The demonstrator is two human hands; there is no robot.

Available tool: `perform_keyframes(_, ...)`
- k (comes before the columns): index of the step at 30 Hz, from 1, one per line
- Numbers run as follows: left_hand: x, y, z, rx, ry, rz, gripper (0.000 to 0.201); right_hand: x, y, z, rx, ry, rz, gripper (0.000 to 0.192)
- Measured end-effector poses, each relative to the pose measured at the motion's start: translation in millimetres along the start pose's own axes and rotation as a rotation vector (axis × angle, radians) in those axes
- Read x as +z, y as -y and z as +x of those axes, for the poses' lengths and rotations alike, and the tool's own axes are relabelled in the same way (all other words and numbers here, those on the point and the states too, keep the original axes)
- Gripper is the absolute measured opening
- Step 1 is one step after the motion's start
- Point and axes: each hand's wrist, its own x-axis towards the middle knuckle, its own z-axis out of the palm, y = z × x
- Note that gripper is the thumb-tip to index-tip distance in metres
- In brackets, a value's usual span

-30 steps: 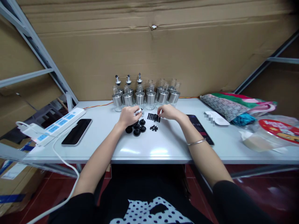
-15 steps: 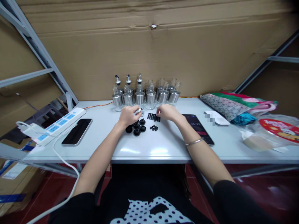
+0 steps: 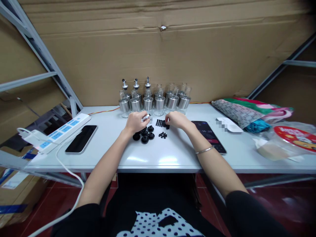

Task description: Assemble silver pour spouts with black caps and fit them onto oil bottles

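My left hand [image 3: 134, 121] is closed around a small silver metal spout [image 3: 146, 117], held just above a cluster of black round caps [image 3: 144, 135]. My right hand [image 3: 176, 119] pinches a small black piece [image 3: 168, 126] at the right end of a row of black tubes [image 3: 161, 123]. A little heap of tiny black rings [image 3: 162, 135] lies in front of that row. Behind both hands stand several glass and steel oil bottles [image 3: 154, 100], three of them with spouts fitted.
On the white table [image 3: 172, 154], a dark phone [image 3: 81, 139] and a white power strip [image 3: 59, 131] with a cable lie at left. Another phone [image 3: 209, 135], a white case [image 3: 229, 125], folded fabric [image 3: 247, 110] and plastic bags [image 3: 286, 141] sit at right. A cardboard wall rises behind.
My right hand has shifted slightly left along the row of black tubes. My left hand stays where it was with the spout.
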Motion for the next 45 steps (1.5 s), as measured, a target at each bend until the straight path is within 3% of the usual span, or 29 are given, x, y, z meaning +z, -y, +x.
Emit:
perform_keyframes(10,-0.6,-0.4,-0.1,0.004,-0.003,0.015,0.023,-1.5,-8.2,4.7,-0.105,-0.111,0.216,0.014)
perform_keyframes(16,-2.0,-1.8,0.1,-0.002,0.004,0.023,0.022,3.6,-5.5,6.9,-0.219,-0.104,0.231,0.016)
perform_keyframes(26,0.0,-1.4,0.1,0.003,0.008,0.011,0.024,4.4,-0.8,7.5,-0.233,-0.065,0.197,0.017)
perform_keyframes(31,0.2,-1.2,-0.2,-0.005,0.023,0.006,0.024,-5.0,-10.0,5.3,-0.102,-0.082,0.194,0.023)
perform_keyframes(37,0.5,-0.6,-0.3,-0.001,0.027,0.018,0.023,-6.0,-16.3,0.0,0.153,0.346,0.482,0.038)
perform_keyframes(45,-0.5,-2.3,-0.7,-0.003,0.045,0.013,0.023,-3.4,-2.5,1.0,0.177,0.239,0.563,0.028)
